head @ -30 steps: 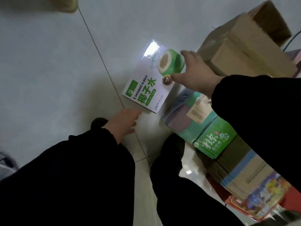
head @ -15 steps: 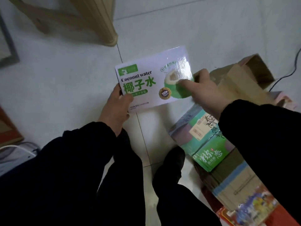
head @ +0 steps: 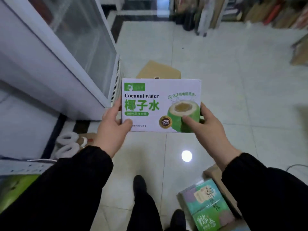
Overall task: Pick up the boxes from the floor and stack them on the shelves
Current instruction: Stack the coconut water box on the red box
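I count one coconut water box point(head: 160, 104), held up off the floor point(head: 233, 80) in front of me between my two hands. Its long axis runs left to right, printed face towards me, lettering upright. My left hand point(head: 113, 129) grips the left edge, thumb on the lower front corner, fingers curled behind. My right hand point(head: 208, 127) grips the right edge, thumb on the printed coconut. One brown carton point(head: 158, 70) lies beyond; one bundle of green packs point(head: 205, 204) lies lower right.
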The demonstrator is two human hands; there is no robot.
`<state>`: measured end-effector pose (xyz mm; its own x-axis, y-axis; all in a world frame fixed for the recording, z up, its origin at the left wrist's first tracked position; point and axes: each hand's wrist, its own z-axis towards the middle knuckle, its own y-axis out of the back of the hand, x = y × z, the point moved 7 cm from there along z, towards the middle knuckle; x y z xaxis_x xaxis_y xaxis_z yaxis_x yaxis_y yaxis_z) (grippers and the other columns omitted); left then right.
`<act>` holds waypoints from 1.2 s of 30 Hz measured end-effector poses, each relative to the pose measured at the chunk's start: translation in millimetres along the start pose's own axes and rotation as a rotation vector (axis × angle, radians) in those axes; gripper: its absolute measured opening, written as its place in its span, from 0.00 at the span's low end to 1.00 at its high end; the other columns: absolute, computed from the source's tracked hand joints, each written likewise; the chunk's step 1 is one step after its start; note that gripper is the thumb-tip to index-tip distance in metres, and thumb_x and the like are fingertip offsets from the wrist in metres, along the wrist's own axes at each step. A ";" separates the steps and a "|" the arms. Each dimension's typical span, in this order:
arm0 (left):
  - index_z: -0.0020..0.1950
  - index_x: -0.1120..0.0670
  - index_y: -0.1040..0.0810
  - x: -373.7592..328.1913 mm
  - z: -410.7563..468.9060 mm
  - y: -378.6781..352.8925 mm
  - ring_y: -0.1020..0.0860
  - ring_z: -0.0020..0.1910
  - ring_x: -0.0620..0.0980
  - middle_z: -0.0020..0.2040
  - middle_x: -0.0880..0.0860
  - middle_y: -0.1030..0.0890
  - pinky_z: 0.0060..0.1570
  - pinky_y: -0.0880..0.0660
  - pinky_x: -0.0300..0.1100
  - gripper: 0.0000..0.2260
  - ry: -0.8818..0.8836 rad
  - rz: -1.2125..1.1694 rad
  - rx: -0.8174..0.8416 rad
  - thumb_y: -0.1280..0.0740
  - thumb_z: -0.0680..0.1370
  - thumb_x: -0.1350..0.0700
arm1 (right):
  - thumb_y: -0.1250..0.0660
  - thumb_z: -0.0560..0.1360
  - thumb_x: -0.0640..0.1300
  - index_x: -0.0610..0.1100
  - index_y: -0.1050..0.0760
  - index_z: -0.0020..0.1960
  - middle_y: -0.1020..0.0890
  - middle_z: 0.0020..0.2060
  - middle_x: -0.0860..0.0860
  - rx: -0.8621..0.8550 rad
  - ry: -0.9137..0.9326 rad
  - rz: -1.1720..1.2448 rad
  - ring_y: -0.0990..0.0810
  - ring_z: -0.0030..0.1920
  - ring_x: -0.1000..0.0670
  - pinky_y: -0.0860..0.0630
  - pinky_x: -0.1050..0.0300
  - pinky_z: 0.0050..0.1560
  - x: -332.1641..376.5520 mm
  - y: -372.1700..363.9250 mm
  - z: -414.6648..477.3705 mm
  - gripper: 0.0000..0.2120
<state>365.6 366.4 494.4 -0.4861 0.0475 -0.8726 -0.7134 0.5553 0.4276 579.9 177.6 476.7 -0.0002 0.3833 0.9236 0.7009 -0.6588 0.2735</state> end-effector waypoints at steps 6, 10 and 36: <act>0.72 0.25 0.35 -84.4 -123.0 145.9 0.18 0.48 0.36 0.66 0.45 0.23 0.52 0.20 0.45 0.34 -0.104 -0.031 -0.284 0.33 0.79 0.60 | 0.26 0.76 0.47 0.65 0.24 0.66 0.16 0.52 0.67 0.174 0.289 -0.003 0.16 0.52 0.58 0.21 0.59 0.53 159.8 -35.6 -78.0 0.22; 0.69 0.21 0.35 -114.6 -209.3 237.9 0.19 0.60 0.41 0.68 0.46 0.23 0.65 0.22 0.51 0.34 -0.166 -0.028 -0.472 0.32 0.78 0.59 | 0.25 0.75 0.48 0.65 0.25 0.66 0.15 0.51 0.66 0.299 0.461 0.022 0.16 0.53 0.58 0.21 0.59 0.55 243.5 -79.3 -135.3 0.23; 0.61 0.39 0.30 -12.4 -732.6 490.6 0.17 0.56 0.47 0.55 0.39 0.16 0.45 0.19 0.42 0.13 -0.232 -0.278 -1.173 0.37 0.84 0.58 | 0.16 0.56 0.60 0.50 0.32 0.65 0.17 0.60 0.50 1.253 0.622 0.172 0.17 0.58 0.40 0.22 0.34 0.62 362.6 -355.0 -588.9 0.44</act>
<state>-348.2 30.0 887.9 -0.2292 0.2600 -0.9380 -0.8588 -0.5075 0.0692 -89.0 169.2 872.6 0.0692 -0.2036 0.9766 0.8850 0.4643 0.0340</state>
